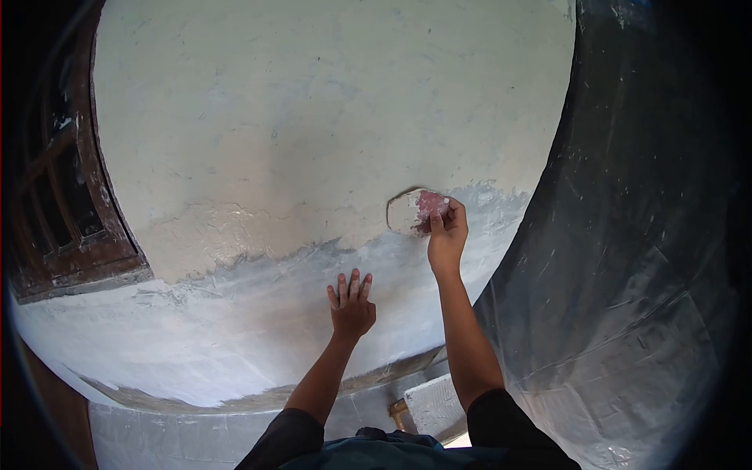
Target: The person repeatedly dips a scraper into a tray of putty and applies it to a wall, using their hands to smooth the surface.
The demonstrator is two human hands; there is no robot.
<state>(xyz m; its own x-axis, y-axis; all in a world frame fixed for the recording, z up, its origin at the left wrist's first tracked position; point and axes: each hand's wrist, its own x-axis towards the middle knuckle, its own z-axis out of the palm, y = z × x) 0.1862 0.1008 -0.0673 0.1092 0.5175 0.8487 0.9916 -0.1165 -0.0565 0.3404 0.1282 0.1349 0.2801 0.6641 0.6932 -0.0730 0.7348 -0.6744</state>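
Note:
My right hand [448, 236] pinches a reddish putty spreader [430, 207] between thumb and fingers, its face smeared with pale filler. It is held up against the wall [329, 141], close to the ragged border where the pale greenish coat meets the whiter lower band. To the lower left, my left hand [352, 305] rests on the white band, fingers apart and dusted with white, holding nothing. A rough, damp-looking patch of filler [227, 227] lies further left along the same border.
At the left stands a brown wooden window frame [117, 231] with dark panes. Dark plastic sheeting [595, 298] hangs to the right and spreads below. Near my body is a white-smeared block-like object [431, 403] with a wooden part beside it.

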